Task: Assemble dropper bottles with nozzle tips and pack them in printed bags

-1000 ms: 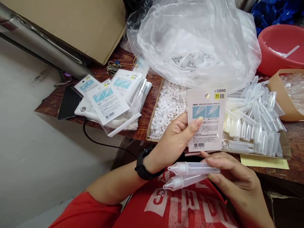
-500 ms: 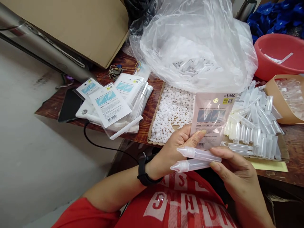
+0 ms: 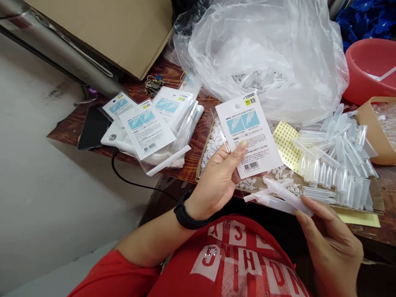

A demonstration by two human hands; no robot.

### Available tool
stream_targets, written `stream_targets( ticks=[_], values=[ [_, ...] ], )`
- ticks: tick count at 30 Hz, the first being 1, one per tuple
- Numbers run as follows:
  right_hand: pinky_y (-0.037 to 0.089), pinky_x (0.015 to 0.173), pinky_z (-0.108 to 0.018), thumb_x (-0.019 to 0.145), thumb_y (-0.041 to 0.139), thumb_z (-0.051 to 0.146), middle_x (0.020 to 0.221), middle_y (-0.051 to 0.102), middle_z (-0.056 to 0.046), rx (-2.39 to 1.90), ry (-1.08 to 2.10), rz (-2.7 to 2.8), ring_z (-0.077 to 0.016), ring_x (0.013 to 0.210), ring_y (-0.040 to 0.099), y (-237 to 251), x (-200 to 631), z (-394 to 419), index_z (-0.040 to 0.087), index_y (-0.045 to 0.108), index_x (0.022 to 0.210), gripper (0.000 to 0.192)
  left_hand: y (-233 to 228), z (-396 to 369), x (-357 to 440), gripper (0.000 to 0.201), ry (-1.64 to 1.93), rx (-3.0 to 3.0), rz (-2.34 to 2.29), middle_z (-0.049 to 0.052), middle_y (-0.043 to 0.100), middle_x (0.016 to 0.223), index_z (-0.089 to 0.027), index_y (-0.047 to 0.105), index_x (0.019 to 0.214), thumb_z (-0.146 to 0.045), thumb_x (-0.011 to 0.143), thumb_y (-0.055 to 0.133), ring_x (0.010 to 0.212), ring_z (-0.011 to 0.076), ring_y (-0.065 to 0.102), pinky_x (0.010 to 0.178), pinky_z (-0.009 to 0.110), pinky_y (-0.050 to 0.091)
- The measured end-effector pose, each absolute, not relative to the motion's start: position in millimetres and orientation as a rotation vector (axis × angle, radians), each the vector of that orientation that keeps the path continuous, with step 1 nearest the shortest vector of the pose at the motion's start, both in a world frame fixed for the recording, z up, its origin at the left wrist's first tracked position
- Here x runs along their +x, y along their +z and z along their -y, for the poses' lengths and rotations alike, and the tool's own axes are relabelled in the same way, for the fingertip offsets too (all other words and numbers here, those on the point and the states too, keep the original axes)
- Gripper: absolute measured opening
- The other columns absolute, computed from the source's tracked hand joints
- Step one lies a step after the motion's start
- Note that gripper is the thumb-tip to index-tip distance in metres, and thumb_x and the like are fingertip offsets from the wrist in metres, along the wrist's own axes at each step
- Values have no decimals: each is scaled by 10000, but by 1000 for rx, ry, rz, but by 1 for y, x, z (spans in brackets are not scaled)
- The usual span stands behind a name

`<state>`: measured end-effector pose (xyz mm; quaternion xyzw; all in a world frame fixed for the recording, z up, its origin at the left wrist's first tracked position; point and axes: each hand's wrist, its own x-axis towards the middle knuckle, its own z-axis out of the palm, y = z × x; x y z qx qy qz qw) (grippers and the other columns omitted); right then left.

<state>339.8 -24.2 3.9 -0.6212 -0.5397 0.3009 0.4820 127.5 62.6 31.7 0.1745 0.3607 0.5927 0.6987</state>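
Observation:
My left hand (image 3: 216,183) is closed on a printed packaging card (image 3: 252,136) in a clear plastic sleeve, thumb on the front, the "1,000" mark at the top. Between the thumb and fingertips of my right hand (image 3: 332,239) are two slim translucent squeeze bottles (image 3: 287,196), their pointed ends towards the left, just below the card. Behind my left hand lie many small white nozzle tips (image 3: 213,150) in a shallow cardboard tray. Above my right hand is a heap of translucent empty tubes (image 3: 343,150). A yellow dotted sheet (image 3: 286,144) lies between the card and the tubes.
Left on the wooden table are stacked cards and sleeves (image 3: 148,128), a black phone-like slab (image 3: 91,128), a cable and keys (image 3: 154,84). A large clear bag (image 3: 269,53) of parts stands behind. At right are a red bowl (image 3: 368,62) and a tan container (image 3: 371,132).
The card has moved left and up and tilted, uncovering the yellow dotted sheet. The two bottles have shifted right with my right hand, away from my left hand, and now slope down to the right.

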Motion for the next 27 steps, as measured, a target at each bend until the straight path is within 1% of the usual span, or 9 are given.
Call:
stream_targets(
  ticks=[4, 8, 11, 13, 17, 20, 23, 25, 27],
  values=[
    [660, 817, -309, 846, 900, 364, 1070, 825, -31, -1623, 617, 1222, -189, 865, 768, -16, 345, 26, 284, 845, 1179, 347, 33, -60, 130, 374, 1368, 367, -811, 25, 804, 1341, -278, 740, 1367, -280, 995, 784, 1284, 235, 743, 1125, 378, 613],
    [655, 759, -247, 821, 926, 368, 1074, 828, -28, -1642, 604, 1048, -148, 819, 763, -27, 341, 18, 268, 821, 1250, 453, 31, -54, 137, 457, 1399, 416, -800, 22, 790, 1373, -300, 741, 1371, -341, 932, 860, 1390, 254, 677, 1198, 383, 554],
    [652, 736, -209, 812, 934, 356, 1074, 829, -30, -1571, 614, 972, -129, 821, 765, -30, 333, 9, 242, 833, 1204, 420, 28, -51, 141, 485, 1412, 464, -777, 25, 796, 1360, -309, 741, 1374, -379, 913, 876, 1416, 263, 656, 1208, 387, 538],
    [659, 731, -210, 804, 940, 341, 1039, 832, -29, -1519, 618, 973, -122, 796, 762, -29, 324, 3, 232, 843, 1157, 382, 25, -49, 143, 449, 1405, 496, -784, 26, 794, 1364, -317, 746, 1368, -388, 937, 851, 1399, 259, 669, 1196, 389, 544],
    [692, 815, -262, 814, 931, 302, 1040, 840, -24, -1424, 662, 999, -145, 851, 799, -25, 305, -5, 241, 841, 1122, 327, 16, -43, 148, 323, 1362, 576, -780, 25, 768, 1414, -311, 772, 1324, -393, 1012, 763, 1384, 247, 676, 1202, 388, 530],
    [707, 832, -289, 862, 894, 304, 1052, 843, -23, -1382, 749, 1049, -169, 875, 820, -21, 300, -6, 253, 827, 1173, 322, 14, -43, 149, 327, 1349, 570, -780, 30, 775, 1399, -299, 769, 1329, -404, 1020, 752, 1400, 243, 664, 1203, 377, 525],
    [711, 820, -282, 894, 864, 261, 1147, 836, -24, -1401, 770, 1301, -173, 879, 824, -18, 307, -1, 301, 768, 1340, 457, 17, -48, 143, 387, 1345, 476, -808, 22, 796, 1355, -303, 752, 1347, -402, 976, 808, 1342, 225, 705, 1146, 336, 566],
    [711, 878, -303, 894, 857, 201, 1206, 825, -9, -1377, 609, 1556, -182, 918, 825, -17, 315, 1, 351, 707, 1430, 576, 19, -52, 136, 392, 1304, 421, -807, 19, 817, 1300, -286, 759, 1315, -391, 946, 841, 1251, 208, 753, 1049, 291, 613],
    [705, 913, -316, 887, 851, 147, 1190, 828, 10, -1286, 356, 1764, -193, 948, 825, -16, 322, 0, 382, 668, 1472, 656, 18, -55, 130, 333, 1228, 397, -783, 36, 831, 1252, -241, 775, 1243, -380, 948, 839, 1154, 206, 789, 937, 264, 649]
  ],
)
